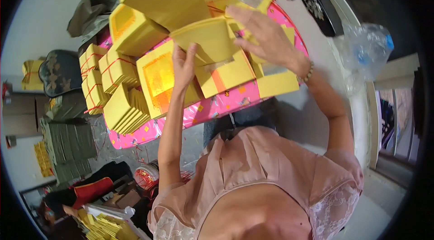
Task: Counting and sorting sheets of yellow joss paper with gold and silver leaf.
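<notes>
Pinching a yellow box by its left edge with the left hand, with the thumb laid along the near face and the fingers mostly lost behind the card. Lying, then, just right of that thumb, with the long axis of the upright panel stretching across and slightly away from the left hand toward the right hand. Nearer to the left hand, being in its grip; just left of the right fingertips at the other end.

Spread fairly wide with the right hand, with blurred fingers and nothing visible in them. Hard to tell from this angle whether touching the panel's right corner or just above it.

Set against a strip box to the right of the left wrist; unclear whether joined to it. Flanked just left of the left wrist by a window box, and well to the left by tied stacks. Backed beyond the left fingers by a big box. Placed over a pink cloth, showing nearer the body than either hand.
</notes>
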### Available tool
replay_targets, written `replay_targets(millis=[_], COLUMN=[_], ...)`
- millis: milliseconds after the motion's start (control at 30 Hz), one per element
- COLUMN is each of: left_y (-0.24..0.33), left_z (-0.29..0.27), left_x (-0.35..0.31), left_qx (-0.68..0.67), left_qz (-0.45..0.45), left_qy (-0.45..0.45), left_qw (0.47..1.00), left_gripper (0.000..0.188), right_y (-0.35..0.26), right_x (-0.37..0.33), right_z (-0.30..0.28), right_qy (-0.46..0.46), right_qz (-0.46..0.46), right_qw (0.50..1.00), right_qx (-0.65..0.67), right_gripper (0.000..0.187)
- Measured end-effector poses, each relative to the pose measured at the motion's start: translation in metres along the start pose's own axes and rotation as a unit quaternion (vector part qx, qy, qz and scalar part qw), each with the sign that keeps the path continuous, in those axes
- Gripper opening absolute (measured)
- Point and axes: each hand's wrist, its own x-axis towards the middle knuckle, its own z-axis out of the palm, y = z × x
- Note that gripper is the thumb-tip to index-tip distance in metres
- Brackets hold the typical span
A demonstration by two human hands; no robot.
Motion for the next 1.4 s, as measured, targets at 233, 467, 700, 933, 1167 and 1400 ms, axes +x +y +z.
replay_targets(millis=[233,467,700,933,1167,1400], left_y=[0.004,0.016,0.02,0.027,0.05,0.026], left_z=[-0.003,0.001,0.009,0.009,0.032,0.111], left_x=[0.007,0.016,0.021,0.021,0.057,0.126], left_qx=[0.037,-0.003,0.009,0.016,0.095,0.074], left_qz=[0.02,-0.018,-0.031,-0.05,-0.071,-0.145], left_qy=[0.068,0.063,0.025,0.025,-0.052,-0.328], left_qw=[0.997,0.998,0.999,0.998,0.992,0.93], left_gripper=[0.032,0.037,0.041,0.042,0.038,0.05], right_y=[0.012,0.004,-0.005,0.008,0.054,0.121], right_x=[-0.109,-0.285,-0.279,-0.205,-0.149,-0.169], right_z=[-0.034,0.02,0.025,0.008,0.047,0.077], right_qy=[0.075,0.013,0.107,0.004,0.02,0.0], right_qz=[0.262,0.577,0.652,0.44,0.345,0.471], right_qw=[0.96,0.809,0.47,0.777,0.936,0.834], right_qx=[0.066,0.109,0.585,0.451,0.068,0.289], right_gripper=[0.033,0.046,0.047,0.022,0.024,0.037])
